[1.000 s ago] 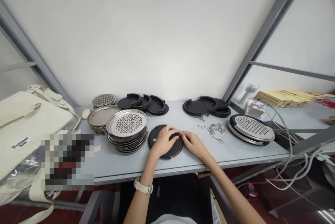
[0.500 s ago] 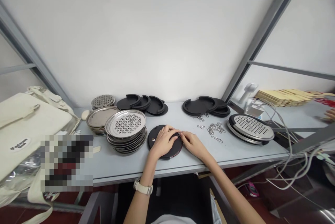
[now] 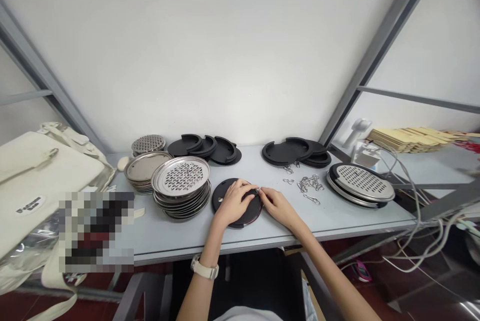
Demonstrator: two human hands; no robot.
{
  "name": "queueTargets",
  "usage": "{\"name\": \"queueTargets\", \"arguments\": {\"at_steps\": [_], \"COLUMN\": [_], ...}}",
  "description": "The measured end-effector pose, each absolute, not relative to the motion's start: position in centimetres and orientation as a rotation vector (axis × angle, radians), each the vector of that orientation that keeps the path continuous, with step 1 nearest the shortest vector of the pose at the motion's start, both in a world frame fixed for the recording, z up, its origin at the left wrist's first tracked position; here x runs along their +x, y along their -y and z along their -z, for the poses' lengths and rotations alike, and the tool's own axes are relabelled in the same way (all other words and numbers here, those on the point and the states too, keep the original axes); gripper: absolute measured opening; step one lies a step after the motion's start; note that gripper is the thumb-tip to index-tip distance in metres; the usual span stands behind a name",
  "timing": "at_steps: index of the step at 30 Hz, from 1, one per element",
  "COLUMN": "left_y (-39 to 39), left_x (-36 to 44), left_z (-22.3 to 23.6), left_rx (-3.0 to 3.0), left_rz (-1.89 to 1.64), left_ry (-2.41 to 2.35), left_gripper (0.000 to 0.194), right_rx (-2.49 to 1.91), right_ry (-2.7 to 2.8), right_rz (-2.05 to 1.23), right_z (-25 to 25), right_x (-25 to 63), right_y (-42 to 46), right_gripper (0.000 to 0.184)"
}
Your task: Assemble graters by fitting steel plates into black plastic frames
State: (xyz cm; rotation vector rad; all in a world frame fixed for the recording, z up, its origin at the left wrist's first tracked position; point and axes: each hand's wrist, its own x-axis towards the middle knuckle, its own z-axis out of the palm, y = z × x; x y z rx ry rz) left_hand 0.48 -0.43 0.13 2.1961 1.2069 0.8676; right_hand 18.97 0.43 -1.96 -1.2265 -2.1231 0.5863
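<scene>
A black round holder (image 3: pixel 224 189) lies on the table in front of me, a small hole near its left side and a dark reddish line along its lower right edge. My left hand (image 3: pixel 237 202) rests across it, fingers bent over the top and pointing at its right rim. At that rim my right hand (image 3: pixel 274 205) pinches a small shiny metal piece (image 3: pixel 257 190), which looks like a wire clip; the fingertips hide most of it. Loose wire clips (image 3: pixel 310 183) lie to the right of my right hand.
Left of the holder stands a stack of round metal grater plates (image 3: pixel 182 178), with more metal discs (image 3: pixel 146 166) behind. Black holders (image 3: pixel 287 152) lie along the wall. Grater plates in black holders (image 3: pixel 362 183) are stacked at right, near cables (image 3: pixel 410 181). A cream bag (image 3: pixel 48 171) sits at left.
Both hands stay at the holder's right rim with barely visible finger movement. The view shifts slightly, and another person's hand at the far right edge is gone from view.
</scene>
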Motion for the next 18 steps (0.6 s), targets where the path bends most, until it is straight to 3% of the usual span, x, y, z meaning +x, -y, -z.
{"name": "queueTargets", "arguments": {"at_steps": [18], "left_y": [0.31], "left_x": [0.44], "left_z": [-0.1], "left_rx": [2.157], "left_rz": [-0.889], "left_ry": [-1.19], "left_gripper": [0.032], "right_rx": [-1.245], "right_ry": [2.127], "right_rz": [-0.579], "right_z": [1.74], "right_x": [18.92], "right_y": [-0.37], "right_gripper": [0.035]}}
